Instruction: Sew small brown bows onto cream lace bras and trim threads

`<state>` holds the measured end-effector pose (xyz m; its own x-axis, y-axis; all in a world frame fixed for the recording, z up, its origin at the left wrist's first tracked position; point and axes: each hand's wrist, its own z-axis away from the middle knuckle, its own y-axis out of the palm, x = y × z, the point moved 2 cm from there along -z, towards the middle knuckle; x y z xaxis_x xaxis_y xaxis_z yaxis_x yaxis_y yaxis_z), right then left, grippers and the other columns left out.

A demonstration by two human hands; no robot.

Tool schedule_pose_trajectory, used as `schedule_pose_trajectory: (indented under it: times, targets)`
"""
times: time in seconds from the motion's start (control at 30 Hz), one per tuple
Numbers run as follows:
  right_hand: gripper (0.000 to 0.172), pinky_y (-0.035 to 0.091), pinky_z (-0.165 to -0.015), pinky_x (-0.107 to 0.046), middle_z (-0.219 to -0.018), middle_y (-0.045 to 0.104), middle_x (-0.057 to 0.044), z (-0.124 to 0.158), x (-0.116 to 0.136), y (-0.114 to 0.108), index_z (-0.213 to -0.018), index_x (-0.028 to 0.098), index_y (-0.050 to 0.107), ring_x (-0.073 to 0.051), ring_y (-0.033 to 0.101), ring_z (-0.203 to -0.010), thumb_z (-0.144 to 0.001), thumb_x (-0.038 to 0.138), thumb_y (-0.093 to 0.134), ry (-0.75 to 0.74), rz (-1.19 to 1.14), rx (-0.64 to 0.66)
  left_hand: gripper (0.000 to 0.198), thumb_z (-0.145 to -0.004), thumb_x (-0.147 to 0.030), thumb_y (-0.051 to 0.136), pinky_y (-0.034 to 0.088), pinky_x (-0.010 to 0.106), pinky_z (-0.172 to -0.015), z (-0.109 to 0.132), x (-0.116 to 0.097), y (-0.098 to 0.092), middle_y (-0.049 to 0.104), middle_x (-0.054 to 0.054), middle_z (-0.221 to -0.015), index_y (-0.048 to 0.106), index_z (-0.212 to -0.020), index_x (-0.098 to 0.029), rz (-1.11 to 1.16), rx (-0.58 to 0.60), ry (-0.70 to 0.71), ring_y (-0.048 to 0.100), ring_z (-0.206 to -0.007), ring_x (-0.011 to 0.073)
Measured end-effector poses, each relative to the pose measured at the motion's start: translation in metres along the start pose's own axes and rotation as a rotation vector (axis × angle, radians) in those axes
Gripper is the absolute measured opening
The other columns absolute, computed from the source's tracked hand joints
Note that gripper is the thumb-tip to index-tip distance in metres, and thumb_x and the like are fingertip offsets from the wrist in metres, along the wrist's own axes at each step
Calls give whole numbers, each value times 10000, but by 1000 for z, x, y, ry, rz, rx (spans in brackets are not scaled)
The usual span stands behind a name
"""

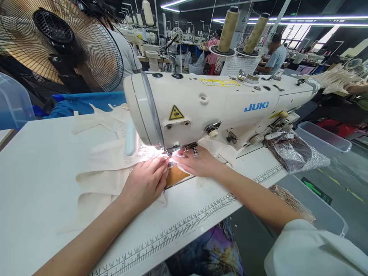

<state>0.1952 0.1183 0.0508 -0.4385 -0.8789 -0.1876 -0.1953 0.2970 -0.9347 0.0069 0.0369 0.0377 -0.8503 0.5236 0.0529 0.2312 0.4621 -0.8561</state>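
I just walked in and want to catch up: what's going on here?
A person's left hand and right hand are under the head of a JUKI sewing machine, one on each side of the lit needle area, fingers close to it, at cream fabric. More of this fabric lies in overlapping folds on the white table, to the left. Whether the machine is stitching can't be told.

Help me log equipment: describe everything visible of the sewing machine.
The sewing machine is off-white, metal-looking, with blue JUKI lettering, a warning triangle and knobs. It stands on the white table, rounded end at picture left. Light glows beneath that end, where the left hand and right hand lie at pale cloth; whether they touch the machine is unclear.
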Motion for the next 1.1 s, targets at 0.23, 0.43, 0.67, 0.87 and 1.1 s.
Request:
schedule_pose_trajectory:
  times: [0.23,0.43,0.67,0.87,1.1]
  targets:
    - [322,374,-808,-354,-1097,697,-66,4,-4,3,-1053,192,672,-187,550,-905,-1043,314,374,-5,-53,-67,321,-968,-174,437,553,417,-794,1,2,1,707,131,-1188,667,-1190,-143,18,-12,5,672,-1038,283]
    - [425,388,-864,-394,-1097,698,-67,11,-1,-4,-1031,209,691,-205,536,-868,-963,574,484,4,-40,-115,271,-964,-342,503,519,407,-711,-2,-11,-15,717,107,-1080,653,-1134,-192,-100,34,-24,665,-949,289]
    - [358,399,-850,-384,-1264,652,-91,12,6,-4,-1287,212,606,-228,540,-991,-1001,386,479,14,0,-34,441,-916,-174,389,310,303,-403,5,-9,-13,698,88,-1161,530,-1332,-205,-135,123,-125,646,-672,190]
    - [273,375,-790,-348,-1223,655,-83,9,9,-6,-1161,206,654,-213,557,-958,-1022,232,421,-31,54,57,339,-849,-94,411,249,294,-417,9,2,-16,634,41,-847,628,-1074,-225,-200,261,-132,522,-523,160]
    - [225,377,-799,-355,-1223,665,-78,10,10,-2,-1161,227,659,-202,575,-941,-994,238,509,-21,54,3,364,-800,-73,448,235,288,-418,8,1,-17,601,40,-849,627,-1070,-240,-166,309,-182,530,-535,176]
